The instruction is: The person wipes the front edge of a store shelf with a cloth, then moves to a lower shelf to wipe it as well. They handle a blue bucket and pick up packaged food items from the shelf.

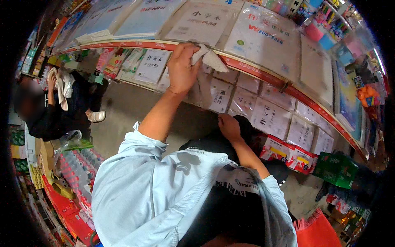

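My left hand (184, 68) grips a white cloth (213, 60) against the red front strip (256, 72) of a shelf. Part of the cloth hangs over the strip below my fingers. Behind that edge, plastic-wrapped exercise books (262, 40) lie in a row on the upper shelf. My right hand (230, 126) is lower, by my dark-clad knee (242, 125), in front of the bottom shelf. I see nothing in it, but its fingers are partly turned from view. Smaller exercise books (268, 115) fill the lower shelf beside it.
To the left a crouching person (58, 108) holds a pale cloth (61, 89). Packs of pink-capped bottles (80, 166) stand behind my left side. Red boxes (288, 154) and a green carton (334, 169) sit under the shelf at right. A red fringed cloth (318, 230) is at lower right.
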`<state>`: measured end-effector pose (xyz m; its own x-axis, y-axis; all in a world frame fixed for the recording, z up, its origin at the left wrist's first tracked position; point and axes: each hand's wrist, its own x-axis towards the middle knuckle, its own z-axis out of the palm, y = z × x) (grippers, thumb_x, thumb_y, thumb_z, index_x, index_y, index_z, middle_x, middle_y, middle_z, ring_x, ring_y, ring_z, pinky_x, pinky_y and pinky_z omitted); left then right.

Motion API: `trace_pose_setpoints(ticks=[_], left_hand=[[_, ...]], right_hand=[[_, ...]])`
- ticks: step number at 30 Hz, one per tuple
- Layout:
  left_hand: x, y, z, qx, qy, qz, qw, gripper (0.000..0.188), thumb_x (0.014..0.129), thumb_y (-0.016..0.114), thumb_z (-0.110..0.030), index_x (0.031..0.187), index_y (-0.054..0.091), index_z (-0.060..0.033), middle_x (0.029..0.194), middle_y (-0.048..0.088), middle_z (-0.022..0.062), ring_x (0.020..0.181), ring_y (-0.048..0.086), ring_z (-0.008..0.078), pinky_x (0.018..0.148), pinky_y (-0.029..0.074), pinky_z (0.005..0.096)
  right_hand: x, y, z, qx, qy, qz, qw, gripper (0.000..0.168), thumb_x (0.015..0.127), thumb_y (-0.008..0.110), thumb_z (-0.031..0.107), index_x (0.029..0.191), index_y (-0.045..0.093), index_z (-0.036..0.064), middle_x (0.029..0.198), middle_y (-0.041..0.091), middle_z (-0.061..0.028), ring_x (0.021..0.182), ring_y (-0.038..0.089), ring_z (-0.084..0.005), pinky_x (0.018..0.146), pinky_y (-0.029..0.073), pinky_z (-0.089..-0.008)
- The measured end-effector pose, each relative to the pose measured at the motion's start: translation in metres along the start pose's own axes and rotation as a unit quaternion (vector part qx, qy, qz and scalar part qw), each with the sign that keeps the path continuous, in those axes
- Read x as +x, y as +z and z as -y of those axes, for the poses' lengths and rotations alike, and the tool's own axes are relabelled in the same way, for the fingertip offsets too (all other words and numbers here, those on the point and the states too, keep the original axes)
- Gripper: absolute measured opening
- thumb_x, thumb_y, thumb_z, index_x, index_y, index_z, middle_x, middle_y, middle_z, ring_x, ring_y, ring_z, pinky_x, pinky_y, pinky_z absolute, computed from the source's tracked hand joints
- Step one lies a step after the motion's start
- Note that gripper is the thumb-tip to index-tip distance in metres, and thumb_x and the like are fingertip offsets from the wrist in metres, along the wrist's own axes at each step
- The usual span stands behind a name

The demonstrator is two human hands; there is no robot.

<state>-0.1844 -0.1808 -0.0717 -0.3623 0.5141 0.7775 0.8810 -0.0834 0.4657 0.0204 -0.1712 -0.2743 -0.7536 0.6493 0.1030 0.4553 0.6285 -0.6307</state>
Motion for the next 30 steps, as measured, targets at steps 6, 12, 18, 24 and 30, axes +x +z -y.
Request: trace_pose_setpoints(ticks=[6, 12, 18, 24, 30], left_hand=[[0.0, 0.006, -0.007, 0.005, 0.015, 0.027, 1.0, 0.026, 0.061, 0.065, 0.002, 0.084, 0.055, -0.0035, 0.087, 0.056, 0.0115, 0.081, 0.055, 0.0279, 0.07, 0.045, 0.0318], [-0.003, 0.02, -0.015, -0.018, 0.037, 0.018, 0.999, 0.028, 0.058, 0.063, 0.004, 0.084, 0.055, -0.0041, 0.086, 0.055, 0.0112, 0.08, 0.055, 0.029, 0.069, 0.045, 0.0323], [-0.009, 0.04, -0.036, -0.076, 0.046, 0.052, 0.995, 0.035, 0.054, 0.063, 0.003, 0.087, 0.054, -0.0062, 0.091, 0.053, 0.0104, 0.084, 0.053, 0.0304, 0.07, 0.045, 0.0358], [-0.01, 0.05, -0.065, -0.1, 0.029, 0.081, 0.991, 0.034, 0.055, 0.063, 0.003, 0.087, 0.054, -0.006, 0.087, 0.053, 0.0108, 0.083, 0.053, 0.0308, 0.069, 0.044, 0.0353], [-0.013, 0.024, -0.061, -0.139, -0.015, 0.067, 0.988, 0.025, 0.062, 0.064, -0.002, 0.085, 0.056, -0.0049, 0.086, 0.054, 0.0113, 0.081, 0.054, 0.0297, 0.07, 0.044, 0.0338]], right_hand=[[0.005, 0.0, 0.001, -0.013, 0.039, 0.06, 0.997, 0.019, 0.08, 0.047, 0.02, 0.088, 0.054, 0.005, 0.084, 0.057, -0.0166, 0.078, 0.057, -0.0331, 0.069, 0.046, -0.0432], [0.006, -0.01, 0.009, 0.006, 0.055, 0.079, 0.995, 0.02, 0.08, 0.045, 0.02, 0.089, 0.054, 0.004, 0.089, 0.056, -0.0172, 0.083, 0.056, -0.0339, 0.072, 0.045, -0.0434], [0.002, -0.014, 0.015, -0.01, 0.054, 0.042, 0.998, 0.015, 0.077, 0.05, 0.016, 0.085, 0.057, 0.005, 0.079, 0.058, -0.0157, 0.073, 0.057, -0.0331, 0.065, 0.046, -0.0412], [-0.004, -0.01, 0.012, -0.02, 0.029, 0.005, 0.999, 0.015, 0.077, 0.05, 0.015, 0.085, 0.057, 0.004, 0.081, 0.057, -0.0167, 0.075, 0.056, -0.0332, 0.065, 0.045, -0.0417], [-0.007, -0.01, 0.009, -0.051, 0.022, -0.005, 0.998, 0.015, 0.077, 0.05, 0.015, 0.085, 0.057, 0.005, 0.079, 0.058, -0.0172, 0.073, 0.056, -0.0341, 0.065, 0.045, -0.0422]])
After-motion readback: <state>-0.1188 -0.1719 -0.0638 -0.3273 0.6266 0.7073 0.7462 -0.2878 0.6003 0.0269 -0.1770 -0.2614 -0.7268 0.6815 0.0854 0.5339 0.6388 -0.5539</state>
